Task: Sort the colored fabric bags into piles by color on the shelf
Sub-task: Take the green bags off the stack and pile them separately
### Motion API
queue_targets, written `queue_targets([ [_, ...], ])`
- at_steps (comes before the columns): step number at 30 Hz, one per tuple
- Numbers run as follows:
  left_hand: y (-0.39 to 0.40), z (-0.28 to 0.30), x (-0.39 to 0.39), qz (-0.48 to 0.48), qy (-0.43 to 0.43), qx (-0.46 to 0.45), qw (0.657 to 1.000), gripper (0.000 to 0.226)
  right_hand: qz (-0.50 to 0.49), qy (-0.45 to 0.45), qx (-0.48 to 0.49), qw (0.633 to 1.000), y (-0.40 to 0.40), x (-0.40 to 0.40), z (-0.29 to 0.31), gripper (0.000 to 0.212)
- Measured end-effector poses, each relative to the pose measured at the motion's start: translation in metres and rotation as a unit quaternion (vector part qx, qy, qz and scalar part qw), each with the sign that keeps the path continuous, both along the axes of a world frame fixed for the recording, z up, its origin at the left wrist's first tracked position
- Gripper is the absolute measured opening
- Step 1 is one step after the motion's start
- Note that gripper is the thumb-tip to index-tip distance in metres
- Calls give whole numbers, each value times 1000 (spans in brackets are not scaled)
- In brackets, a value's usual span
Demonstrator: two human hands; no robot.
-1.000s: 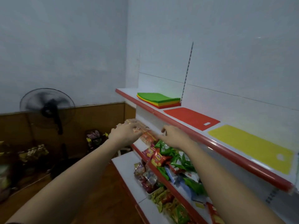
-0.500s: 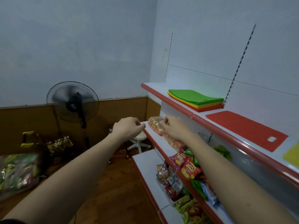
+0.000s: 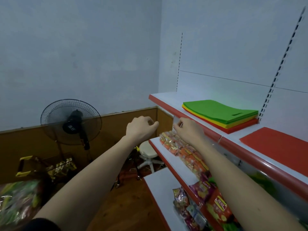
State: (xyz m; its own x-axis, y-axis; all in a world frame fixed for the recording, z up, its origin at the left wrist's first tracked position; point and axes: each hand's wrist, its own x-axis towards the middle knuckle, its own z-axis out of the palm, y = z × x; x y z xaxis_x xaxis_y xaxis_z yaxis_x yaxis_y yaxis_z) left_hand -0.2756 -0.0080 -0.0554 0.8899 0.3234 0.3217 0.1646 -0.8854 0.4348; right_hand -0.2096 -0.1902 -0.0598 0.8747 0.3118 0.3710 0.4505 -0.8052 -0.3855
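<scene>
A mixed stack of fabric bags is shown on the top shelf, above and to the right of both hands, with green uppermost, yellow beneath and red at the bottom. A single red bag is laid flat on the same shelf, farther right of the stack and apart from it. Sorting is therefore judged to be at an early stage: one red pile is begun, while the stack remains to be divided by colour. The right hand is held just below the shelf's red front edge, left of the stack, its fingers curled; nothing is seen to be gripped. The left hand is raised beside it, slightly apart, loosely curled and empty. Both forearms are extended forward and upward. Snack packets lie on the lower shelf under the right wrist. A fan and a stool stand beyond and below the left hand.
</scene>
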Motion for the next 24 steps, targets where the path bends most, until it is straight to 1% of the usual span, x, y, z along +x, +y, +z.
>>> queue_targets([
  [3, 17, -2, 32, -15, -20, 10, 1000, 51, -12, -6, 17, 1000, 19, 28, -7, 27],
  [7, 49, -7, 82, -47, -43, -1, 998, 49, -34, -24, 18, 999, 46, 64, -10, 27],
  [10, 72, -12, 117, -87, -59, -19, 994, 44, -71, -36, 36, 996, 64, 87, -13, 35],
  [13, 94, -16, 152, -145, -54, -35, 987, 38, -127, -42, 79, 988, 78, 106, -18, 42],
  [18, 108, -6, 208, -230, -65, -49, 970, 38, -234, -74, 134, 960, 72, 118, -17, 35],
  [21, 98, 0, 239, -273, -52, -51, 959, 32, -294, -71, 116, 946, 52, 117, -14, 34],
  [24, 80, 5, 277, -305, -41, -57, 950, 30, -372, -67, 85, 922, 23, 117, 1, 23],
])
